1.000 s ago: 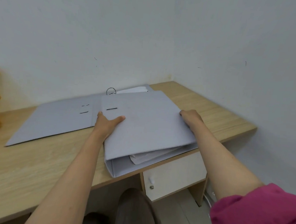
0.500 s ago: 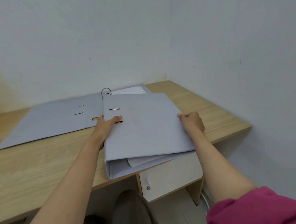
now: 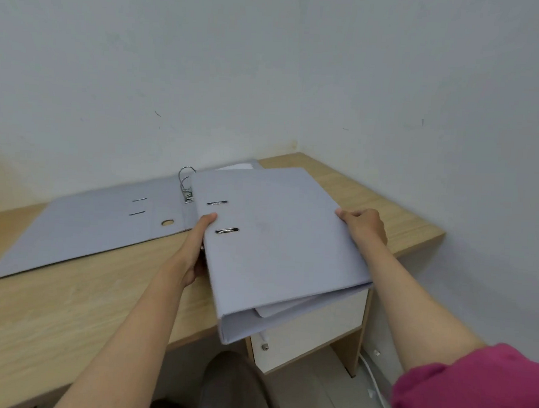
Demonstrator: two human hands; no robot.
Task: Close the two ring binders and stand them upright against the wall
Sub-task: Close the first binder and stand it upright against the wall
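Grey and closed, the nearer ring binder (image 3: 278, 245) is gripped between both hands and, compared with half a second ago, sits tilted higher, its near spine corner now jutting out past the desk (image 3: 66, 311) edge over the white drawer unit (image 3: 310, 335). Loose sheets (image 3: 274, 311) poke from its open bottom end, and two slotted holes show near the spine edge of its cover. The left hand (image 3: 196, 249) is clamped on the spine side, thumb on top of the cover where earlier it lay nearer the lower slot; the right hand (image 3: 363, 227) is clamped on the far right edge, much as before. Beyond and to the left of the left hand, the second ring binder (image 3: 96, 228) lies open and flat on the wooden desk, unchanged, its metal rings (image 3: 186, 181) standing up just behind the held binder's far corner. White walls (image 3: 269, 77) meet in a corner beyond both hands. A magenta sleeve (image 3: 477, 393) covers the right upper arm.
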